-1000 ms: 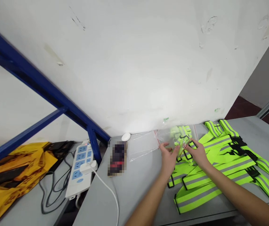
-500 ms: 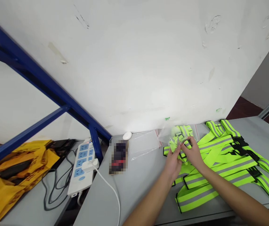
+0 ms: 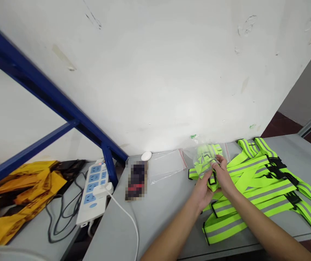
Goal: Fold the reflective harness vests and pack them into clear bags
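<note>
My left hand [image 3: 204, 192] is closed around the lower part of a bundled neon-yellow reflective strap [image 3: 213, 178] with black buckles. The upper part of this bundle lies inside a clear plastic bag [image 3: 198, 155]. Fingers of my right hand [image 3: 221, 173] are closed on the bag's edge and the bundle from the right side. Some fingertips are hidden behind the strap. More neon reflective straps [image 3: 256, 197] with grey stripes and black clips are spread beneath and to the right of my hands.
Flat clear bags [image 3: 167, 166] lie left of my hands, beside a pixelated dark object [image 3: 136, 181] and a white round item [image 3: 146, 156]. Farther left are a power strip [image 3: 93, 192] with cables, a blue metal frame [image 3: 62, 103] and yellow packaging [image 3: 21, 203]. A wall stands behind.
The bundle sits deeper in the bag, its buckle now showing through the plastic. My left hand has shifted slightly down and right; my right hand has turned toward the bag's edge.
</note>
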`<state>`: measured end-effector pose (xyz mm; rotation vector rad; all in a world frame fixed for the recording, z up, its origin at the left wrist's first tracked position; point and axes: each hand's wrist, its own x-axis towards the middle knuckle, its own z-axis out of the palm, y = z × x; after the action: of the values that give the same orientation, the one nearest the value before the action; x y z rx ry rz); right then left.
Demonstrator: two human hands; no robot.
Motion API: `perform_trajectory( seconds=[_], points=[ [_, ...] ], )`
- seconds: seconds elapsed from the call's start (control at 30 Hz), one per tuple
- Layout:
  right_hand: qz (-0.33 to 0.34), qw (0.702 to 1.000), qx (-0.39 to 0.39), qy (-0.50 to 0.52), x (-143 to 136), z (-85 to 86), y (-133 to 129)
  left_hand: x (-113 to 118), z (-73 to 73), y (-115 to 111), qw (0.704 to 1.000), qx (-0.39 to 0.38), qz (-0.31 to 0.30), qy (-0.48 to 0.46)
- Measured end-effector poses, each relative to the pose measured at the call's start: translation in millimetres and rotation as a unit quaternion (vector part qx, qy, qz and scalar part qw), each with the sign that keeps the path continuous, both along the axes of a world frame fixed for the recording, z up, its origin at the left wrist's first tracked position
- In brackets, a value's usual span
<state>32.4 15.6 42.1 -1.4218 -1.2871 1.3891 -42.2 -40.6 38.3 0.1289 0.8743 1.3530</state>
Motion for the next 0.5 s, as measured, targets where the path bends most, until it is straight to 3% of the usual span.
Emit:
perform_trajectory(
  seconds=[0.1,0.3,0.4,0.5],
  points=[
    [0.010,1.000,0.022,0.009,2.0,-2.4,1.0,-4.3,0.7,-0.5,1.000,-0.016,-0.004,-0.001],
    [0.201,0.978,0.025,0.047,36.1,14.8,12.7,-21.8,1.7,3.1,0.999,-0.033,0.010,-0.041],
    [0.270,0.961,0.018,0.055,56.6,25.2,21.5,-28.7,5.0,1.7,0.998,-0.035,-0.029,-0.048],
    [0.313,0.946,0.036,0.073,65.0,25.1,28.2,-31.6,6.7,-0.9,0.995,-0.014,-0.079,-0.058]
  ],
)
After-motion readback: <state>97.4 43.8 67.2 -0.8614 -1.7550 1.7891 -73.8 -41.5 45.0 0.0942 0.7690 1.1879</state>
